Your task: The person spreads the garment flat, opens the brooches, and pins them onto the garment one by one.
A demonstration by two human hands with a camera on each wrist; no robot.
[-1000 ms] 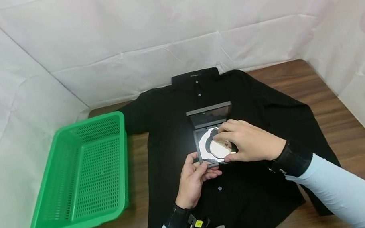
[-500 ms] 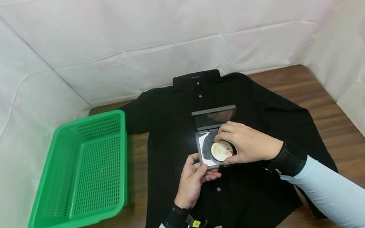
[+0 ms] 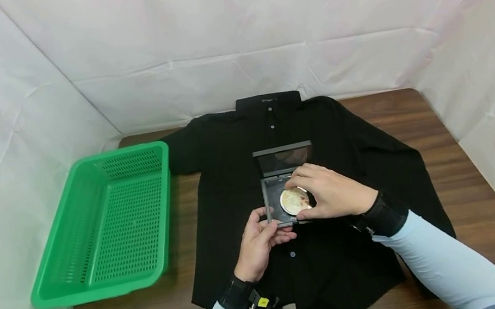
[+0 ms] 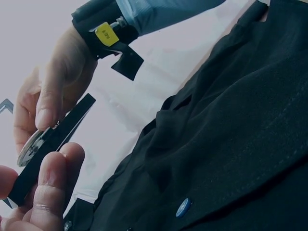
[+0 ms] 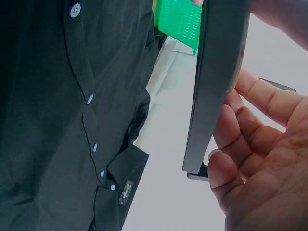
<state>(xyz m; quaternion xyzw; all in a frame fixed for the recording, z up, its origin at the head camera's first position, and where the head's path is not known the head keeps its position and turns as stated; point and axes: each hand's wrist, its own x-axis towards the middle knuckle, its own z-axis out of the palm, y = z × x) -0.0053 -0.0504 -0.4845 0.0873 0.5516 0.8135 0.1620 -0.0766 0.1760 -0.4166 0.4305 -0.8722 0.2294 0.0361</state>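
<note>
My left hand (image 3: 256, 252) holds a square, dark, hinged display case (image 3: 271, 190) by its near left corner, above a black shirt (image 3: 227, 150). The case's lid (image 3: 284, 159) is raised at the far side. Inside the shiny base sits a round, pale disc (image 3: 293, 201) with coloured marks and a bright rim, like a medallion. My right hand (image 3: 328, 191) pinches that disc, its fingers at the upper edge and thumb at the lower. In the left wrist view, the disc (image 4: 30, 149) stands slightly proud of the case; in the right wrist view, the case (image 5: 216, 86) shows edge-on.
To the left stands a green perforated basket (image 3: 163, 191), partly over the shirt's sleeve. The buttoned shirt lies spread across the brown wooden table (image 3: 473, 192). White sheeting (image 3: 253, 15) hangs behind and at both sides.
The case has tilted a little, and the bright glare on its base has faded, so the disc's face shows more plainly. Both hands keep their grips. The head view has shifted slightly.
</note>
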